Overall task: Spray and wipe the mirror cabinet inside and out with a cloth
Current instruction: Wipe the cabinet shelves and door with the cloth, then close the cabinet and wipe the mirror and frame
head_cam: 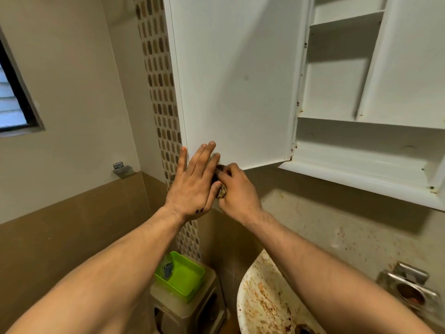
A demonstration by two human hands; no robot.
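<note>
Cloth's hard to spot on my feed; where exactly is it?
Find the open white cabinet door, follow it down to its bottom edge, where both hands meet. The cloth is the dark, mottled wad gripped in the right hand, beside the flat left hand; nothing else there is crumpled.

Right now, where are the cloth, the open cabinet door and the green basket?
cloth point(222, 192): head view, on its bunched lower end, the part that shows.
cabinet door point(231, 80): head view, middle of its white inner face.
green basket point(186, 277): head view, bare floor of the basket.
</note>
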